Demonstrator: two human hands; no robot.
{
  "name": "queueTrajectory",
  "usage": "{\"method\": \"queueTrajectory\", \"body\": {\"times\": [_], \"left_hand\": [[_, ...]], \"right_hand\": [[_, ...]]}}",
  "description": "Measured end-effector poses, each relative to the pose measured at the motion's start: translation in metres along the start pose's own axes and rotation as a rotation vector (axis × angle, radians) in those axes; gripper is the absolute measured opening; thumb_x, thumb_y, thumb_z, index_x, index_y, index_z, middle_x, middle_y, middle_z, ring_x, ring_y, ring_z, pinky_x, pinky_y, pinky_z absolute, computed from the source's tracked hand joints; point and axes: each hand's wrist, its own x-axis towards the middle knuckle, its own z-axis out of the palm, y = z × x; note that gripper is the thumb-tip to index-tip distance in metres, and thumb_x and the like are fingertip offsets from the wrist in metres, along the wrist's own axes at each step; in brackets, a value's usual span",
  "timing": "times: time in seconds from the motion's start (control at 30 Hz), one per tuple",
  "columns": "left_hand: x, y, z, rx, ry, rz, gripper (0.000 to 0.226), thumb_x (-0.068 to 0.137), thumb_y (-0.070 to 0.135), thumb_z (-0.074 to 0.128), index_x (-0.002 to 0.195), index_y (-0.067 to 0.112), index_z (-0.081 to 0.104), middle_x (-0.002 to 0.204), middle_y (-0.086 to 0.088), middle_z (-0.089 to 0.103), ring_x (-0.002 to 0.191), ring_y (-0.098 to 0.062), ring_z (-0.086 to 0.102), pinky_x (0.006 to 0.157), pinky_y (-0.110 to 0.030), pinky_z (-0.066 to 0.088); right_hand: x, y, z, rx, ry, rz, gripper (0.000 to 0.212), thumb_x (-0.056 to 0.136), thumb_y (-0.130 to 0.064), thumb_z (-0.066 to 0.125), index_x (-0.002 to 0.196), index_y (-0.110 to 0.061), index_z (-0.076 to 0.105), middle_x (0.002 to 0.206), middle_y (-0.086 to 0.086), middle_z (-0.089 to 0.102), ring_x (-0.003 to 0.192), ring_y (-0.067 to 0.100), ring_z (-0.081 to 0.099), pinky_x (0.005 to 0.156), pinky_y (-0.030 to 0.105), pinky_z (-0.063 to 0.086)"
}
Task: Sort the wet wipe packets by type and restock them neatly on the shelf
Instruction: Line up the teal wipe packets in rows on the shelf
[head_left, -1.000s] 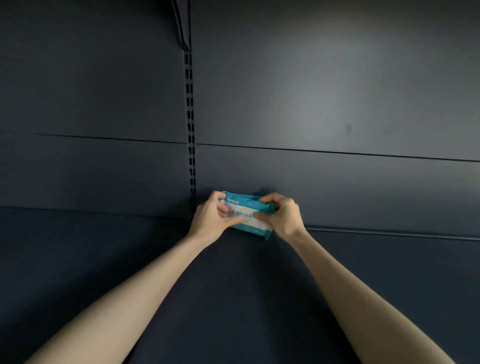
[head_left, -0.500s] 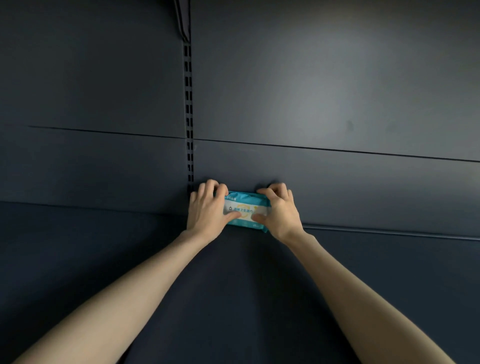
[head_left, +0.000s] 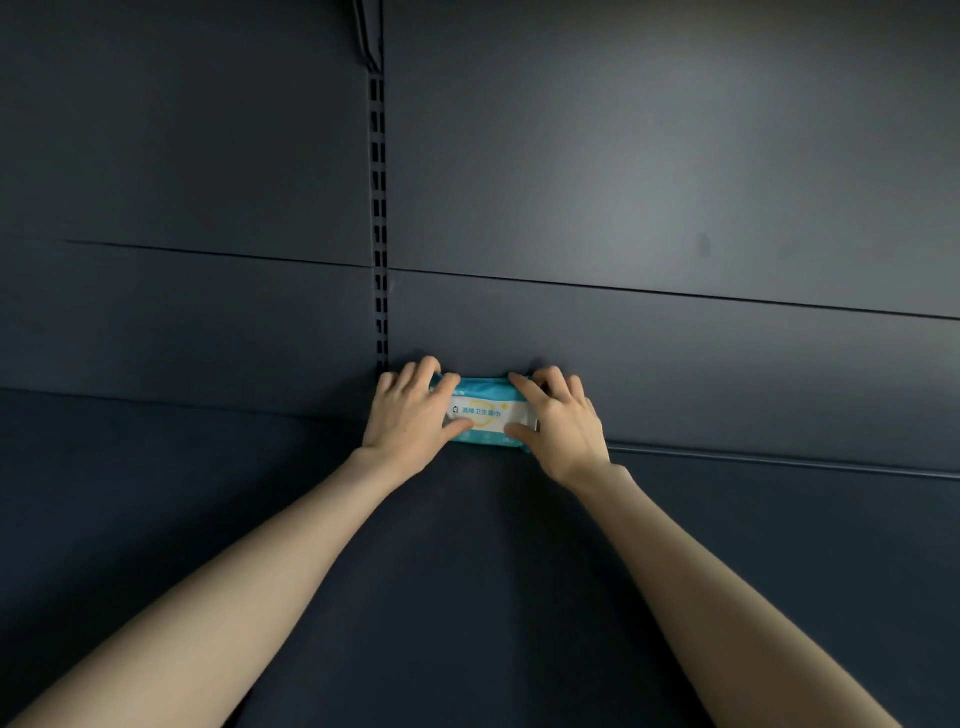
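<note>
A teal wet wipe packet (head_left: 485, 410) with a white label stands on its long edge at the back of the dark shelf (head_left: 467, 597), against the back panel. My left hand (head_left: 410, 415) grips its left end, thumb on the front and fingers over the top. At the right end my right hand (head_left: 558, 423) holds it the same way. Both ends of the packet are hidden by my hands.
A slotted upright rail (head_left: 379, 223) runs down the back panel just left of the packet. The dark back panel (head_left: 649, 182) spans the whole width. The shelf surface stretches out to both sides.
The packet went from tilted in my hands to pushed back and upright against the back panel. Both hands moved forward with it, fingers now spread over its top.
</note>
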Motion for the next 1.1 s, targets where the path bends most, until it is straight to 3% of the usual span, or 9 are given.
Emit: {"method": "queueTrajectory", "body": {"times": [0.1, 0.23, 0.3, 0.4, 0.53, 0.67, 0.8, 0.93, 1.1], "left_hand": [[0.0, 0.004, -0.003, -0.009, -0.08, -0.031, 0.059, 0.088, 0.05, 0.056, 0.135, 0.016, 0.044, 0.131, -0.006, 0.039, 0.118, -0.025, 0.041, 0.093, -0.039, 0.034], [-0.001, 0.01, -0.016, -0.042, -0.168, -0.071, 0.062, 0.09, 0.042, 0.057, 0.143, 0.019, 0.033, 0.149, -0.009, 0.018, 0.135, -0.027, 0.024, 0.105, -0.042, 0.027], [-0.001, 0.011, -0.03, -0.097, -0.169, -0.097, 0.061, 0.091, 0.037, 0.056, 0.145, 0.021, 0.033, 0.151, -0.008, 0.018, 0.137, -0.026, 0.02, 0.107, -0.043, 0.025], [-0.007, 0.016, -0.06, -0.207, -0.068, -0.108, 0.048, 0.092, 0.03, 0.056, 0.136, 0.017, 0.045, 0.139, -0.005, 0.038, 0.128, -0.024, 0.034, 0.101, -0.04, 0.033], [-0.036, 0.034, -0.109, -0.401, -0.047, -0.159, 0.024, 0.091, 0.03, 0.058, 0.111, 0.018, 0.06, 0.106, 0.001, 0.064, 0.096, -0.023, 0.061, 0.08, -0.04, 0.052], [-0.1, 0.071, -0.154, -0.486, 0.029, -0.105, 0.015, 0.089, 0.03, 0.061, 0.095, 0.017, 0.065, 0.08, 0.01, 0.065, 0.077, -0.019, 0.063, 0.072, -0.037, 0.052], [-0.185, 0.116, -0.178, -0.615, 0.1, -0.029, 0.012, 0.087, 0.028, 0.066, 0.082, 0.016, 0.065, 0.068, 0.011, 0.062, 0.06, -0.014, 0.058, 0.062, -0.036, 0.052], [-0.268, 0.164, -0.182, -0.728, 0.009, -0.051, 0.019, 0.084, 0.034, 0.058, 0.08, 0.018, 0.065, 0.069, 0.01, 0.064, 0.061, -0.011, 0.061, 0.059, -0.035, 0.054], [-0.356, 0.235, -0.154, -0.782, -0.237, -0.119, 0.015, 0.088, 0.029, 0.062, 0.085, 0.015, 0.067, 0.074, 0.006, 0.069, 0.064, -0.013, 0.063, 0.062, -0.037, 0.054]], "right_hand": [[0.0, -0.004, -0.001, 0.014, -0.006, 0.053, 0.063, 0.09, -0.035, 0.061, 0.145, -0.027, 0.031, 0.134, 0.003, 0.035, 0.123, 0.023, 0.032, 0.099, 0.037, 0.038], [-0.001, -0.009, -0.008, 0.022, -0.02, 0.089, 0.063, 0.088, -0.033, 0.063, 0.143, -0.026, 0.034, 0.134, 0.006, 0.031, 0.124, 0.026, 0.031, 0.099, 0.04, 0.039], [-0.004, -0.011, -0.016, 0.062, -0.025, 0.106, 0.061, 0.088, -0.03, 0.063, 0.143, -0.023, 0.036, 0.137, 0.007, 0.029, 0.126, 0.028, 0.029, 0.098, 0.04, 0.04], [-0.016, -0.017, -0.039, 0.159, -0.005, 0.12, 0.047, 0.091, -0.027, 0.06, 0.135, -0.018, 0.048, 0.138, 0.008, 0.034, 0.126, 0.03, 0.036, 0.098, 0.04, 0.041], [-0.059, -0.027, -0.079, 0.309, 0.099, 0.153, 0.024, 0.091, -0.025, 0.056, 0.111, -0.014, 0.064, 0.116, 0.011, 0.06, 0.103, 0.035, 0.058, 0.087, 0.039, 0.048], [-0.14, -0.037, -0.113, 0.332, 0.198, 0.161, 0.017, 0.091, -0.027, 0.056, 0.094, -0.014, 0.066, 0.096, 0.008, 0.07, 0.088, 0.032, 0.063, 0.081, 0.042, 0.051], [-0.249, -0.045, -0.131, 0.365, 0.279, 0.184, 0.017, 0.091, -0.028, 0.056, 0.088, -0.015, 0.067, 0.085, 0.002, 0.069, 0.077, 0.025, 0.064, 0.073, 0.041, 0.053], [-0.361, -0.04, -0.135, 0.396, 0.251, 0.251, 0.024, 0.088, -0.027, 0.052, 0.085, -0.01, 0.069, 0.084, 0.002, 0.07, 0.071, 0.02, 0.064, 0.066, 0.037, 0.053], [-0.479, -0.007, -0.095, 0.411, 0.06, 0.377, 0.011, 0.085, -0.005, 0.06, 0.087, -0.007, 0.07, 0.086, 0.007, 0.07, 0.07, 0.022, 0.066, 0.067, 0.037, 0.055]]}}
